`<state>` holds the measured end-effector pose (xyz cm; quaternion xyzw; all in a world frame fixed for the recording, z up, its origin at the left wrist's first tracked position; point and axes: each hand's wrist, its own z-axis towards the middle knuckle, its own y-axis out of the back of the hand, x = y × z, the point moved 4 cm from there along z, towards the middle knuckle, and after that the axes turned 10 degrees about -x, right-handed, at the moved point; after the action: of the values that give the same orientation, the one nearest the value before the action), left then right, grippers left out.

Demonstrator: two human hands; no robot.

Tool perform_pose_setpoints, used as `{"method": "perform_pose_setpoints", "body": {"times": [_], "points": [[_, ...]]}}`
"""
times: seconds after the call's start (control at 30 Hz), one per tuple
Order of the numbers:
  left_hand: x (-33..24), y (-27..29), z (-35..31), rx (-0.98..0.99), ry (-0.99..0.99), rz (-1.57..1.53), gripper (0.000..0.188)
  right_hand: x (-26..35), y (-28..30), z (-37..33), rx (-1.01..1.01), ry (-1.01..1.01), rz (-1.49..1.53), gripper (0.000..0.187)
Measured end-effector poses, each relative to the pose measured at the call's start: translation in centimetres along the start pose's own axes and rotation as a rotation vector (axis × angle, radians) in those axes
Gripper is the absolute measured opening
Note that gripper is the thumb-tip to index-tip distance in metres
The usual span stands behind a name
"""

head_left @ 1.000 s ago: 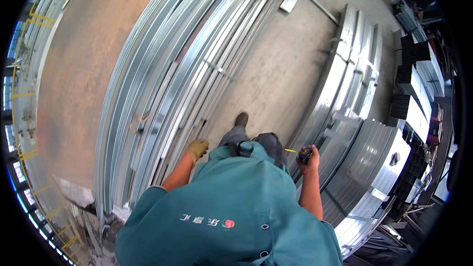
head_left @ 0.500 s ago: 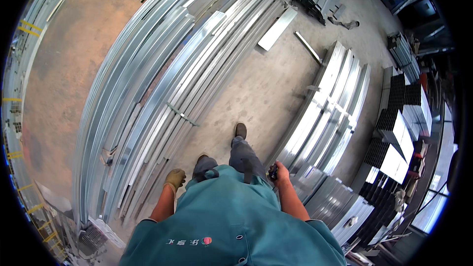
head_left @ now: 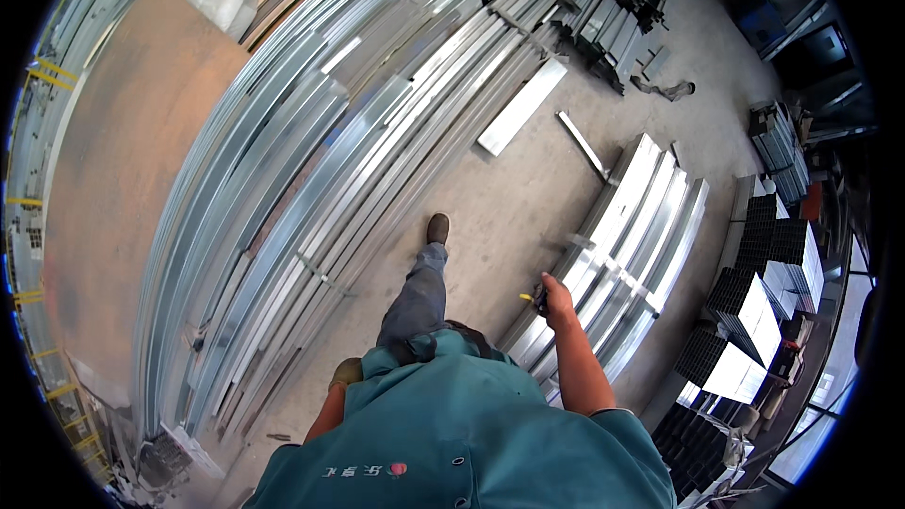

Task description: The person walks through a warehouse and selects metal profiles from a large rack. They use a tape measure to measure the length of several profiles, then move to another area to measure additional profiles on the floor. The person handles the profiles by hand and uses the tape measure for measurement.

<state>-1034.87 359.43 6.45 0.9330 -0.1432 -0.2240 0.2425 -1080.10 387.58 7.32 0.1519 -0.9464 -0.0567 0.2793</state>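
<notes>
My right hand (head_left: pixel 558 300), bare, is out ahead of my body at the right, closed round a small dark object with a yellow strip sticking out, which looks like a tape measure (head_left: pixel 540 299). Below and beside it lies a bundle of bright metal profiles (head_left: pixel 603 259) on the floor, bound by a pale strap. My left hand (head_left: pixel 348 371) wears an olive-tan work glove and hangs beside my hip, partly covered by my green shirt. Its fingers are hidden, so whether it holds anything cannot be seen.
Long metal profiles (head_left: pixel 311 198) lie stacked along the left, beside a rusty brown sheet (head_left: pixel 141 179). A loose flat metal strip (head_left: pixel 521 108) and a short bar (head_left: pixel 582 144) lie on the concrete floor ahead. Stacked box-section tubes (head_left: pixel 740 320) stand at the right.
I have stepped forward along the aisle, so the right-hand bundle is nearer. My right hand has swung up and forward with the tape measure; my left hand has gone back beside my hip.
</notes>
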Motion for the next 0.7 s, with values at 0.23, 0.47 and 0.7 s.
{"method": "perform_pose_setpoints", "body": {"times": [0.23,0.47,0.7], "points": [[-6.0,5.6,17.9,0.103,-0.306,0.464,0.026,6.6,3.1,5.4,-0.146,-0.126,0.107,0.029],[-27.4,22.6,30.5,-0.07,0.058,-0.473,0.017,12.8,10.9,9.6,-0.325,-0.251,0.256,0.031],[-44.2,29.9,41.3,-0.071,0.137,-0.628,0.02,16.7,13.8,18.1,-0.443,-0.419,0.514,0.027]]}}
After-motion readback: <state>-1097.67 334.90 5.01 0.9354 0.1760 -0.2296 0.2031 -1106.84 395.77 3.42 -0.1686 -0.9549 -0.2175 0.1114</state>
